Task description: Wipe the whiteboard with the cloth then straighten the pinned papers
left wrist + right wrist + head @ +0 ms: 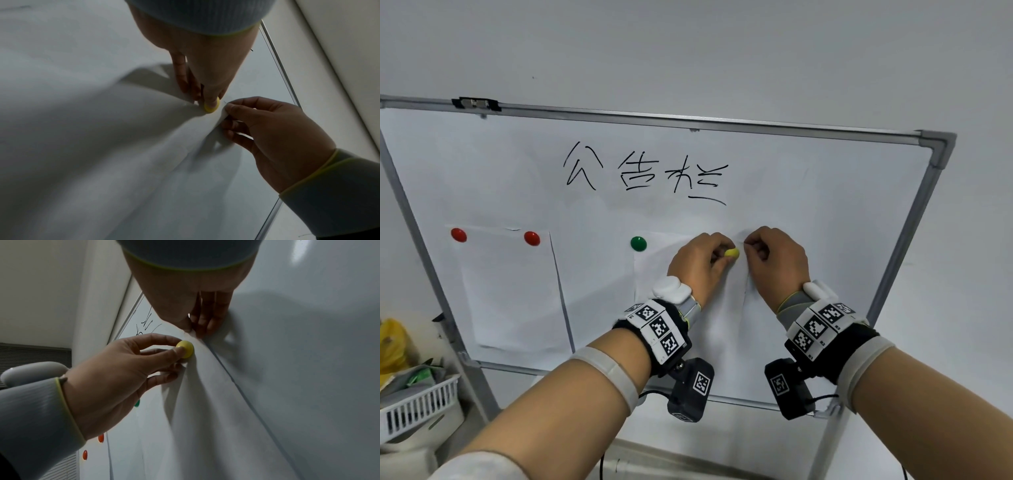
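A whiteboard with black handwriting near its top carries two white sheets. The left sheet hangs under two red magnets. On the right sheet, a green magnet holds the top left corner. My left hand pinches a yellow magnet at the sheet's top right. My right hand pinches that sheet's top right corner just beside the magnet. No cloth is in view.
A white slatted basket with green and yellow packets stands low at the left, beside the board's grey frame leg. A black clip sits on the board's top rail. Plain wall surrounds the board.
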A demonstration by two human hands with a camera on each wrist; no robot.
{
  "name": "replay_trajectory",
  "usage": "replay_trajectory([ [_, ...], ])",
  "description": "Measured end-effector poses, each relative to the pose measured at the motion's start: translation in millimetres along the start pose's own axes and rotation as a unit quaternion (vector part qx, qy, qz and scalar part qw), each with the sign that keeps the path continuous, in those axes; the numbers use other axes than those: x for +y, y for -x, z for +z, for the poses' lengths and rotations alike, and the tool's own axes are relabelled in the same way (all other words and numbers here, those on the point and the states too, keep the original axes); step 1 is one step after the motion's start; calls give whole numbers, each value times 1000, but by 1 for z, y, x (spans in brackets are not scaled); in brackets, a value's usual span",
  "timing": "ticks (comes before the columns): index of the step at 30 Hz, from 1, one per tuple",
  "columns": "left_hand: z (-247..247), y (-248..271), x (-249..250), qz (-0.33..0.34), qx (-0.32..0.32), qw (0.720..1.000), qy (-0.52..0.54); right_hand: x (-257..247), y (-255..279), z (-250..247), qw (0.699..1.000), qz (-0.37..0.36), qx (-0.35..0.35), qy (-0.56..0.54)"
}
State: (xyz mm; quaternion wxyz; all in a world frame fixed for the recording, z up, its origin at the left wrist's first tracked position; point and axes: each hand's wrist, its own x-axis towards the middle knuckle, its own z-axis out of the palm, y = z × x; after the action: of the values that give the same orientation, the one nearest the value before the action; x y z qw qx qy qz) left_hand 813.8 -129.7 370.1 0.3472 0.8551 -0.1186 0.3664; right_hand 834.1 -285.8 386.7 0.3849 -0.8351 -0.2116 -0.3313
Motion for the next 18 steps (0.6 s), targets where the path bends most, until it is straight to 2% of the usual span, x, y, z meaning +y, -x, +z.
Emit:
replay_trajectory([
  [5,-2,-3,5,-7,-1,1000,-8,-3,0,0,1000,-8,17,6],
  [9,-5,-2,6,-29,9,999,-29,-6,6,0,999,13,25,22],
  [13,-9,2,9,-36,-8,997,-63,-11,13,3,999,15,30,11],
  [18,-28,22,4,-62,-20,997,-34,-24,25,17,997,-37,20,-59],
])
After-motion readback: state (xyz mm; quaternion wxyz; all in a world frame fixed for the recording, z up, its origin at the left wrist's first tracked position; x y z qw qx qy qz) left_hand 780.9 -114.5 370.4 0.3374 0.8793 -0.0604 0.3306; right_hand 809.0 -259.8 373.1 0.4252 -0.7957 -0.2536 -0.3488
